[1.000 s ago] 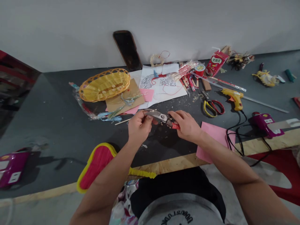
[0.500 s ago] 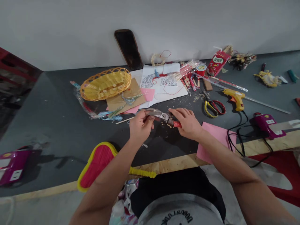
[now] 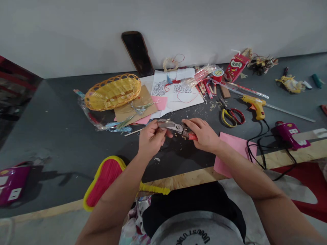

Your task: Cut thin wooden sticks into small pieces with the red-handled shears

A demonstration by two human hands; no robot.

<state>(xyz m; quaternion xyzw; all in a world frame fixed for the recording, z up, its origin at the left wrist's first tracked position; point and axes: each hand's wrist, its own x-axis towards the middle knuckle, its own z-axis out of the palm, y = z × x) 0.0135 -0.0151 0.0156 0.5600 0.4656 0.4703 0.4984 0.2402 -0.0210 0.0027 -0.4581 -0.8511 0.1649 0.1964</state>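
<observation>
My right hand (image 3: 205, 135) is closed around the red handle of a pair of pruning shears (image 3: 176, 127), whose curved metal jaws point left. At the jaw end my left hand (image 3: 150, 140) has thumb and fingers pinched together. A tiny pale piece shows at the jaws by these fingers; what exactly they pinch is hidden. Small pale crumbs lie on the dark table (image 3: 176, 153) below the shears. Left of my left hand lies a thin stick (image 3: 133, 132).
Behind stand a yellow woven basket (image 3: 112, 92), printed paper (image 3: 176, 90) and a leaning phone (image 3: 138, 52). Scissors (image 3: 232, 117), a yellow glue gun (image 3: 255, 106) with its cord, and pink paper (image 3: 233, 149) lie right. A red, yellow-rimmed paddle-shaped piece (image 3: 108, 178) lies at the front edge.
Both hands stay at nearly the same place. The shears' jaws have tilted slightly and the left fingers have shifted a little. The whole view has drifted slightly.
</observation>
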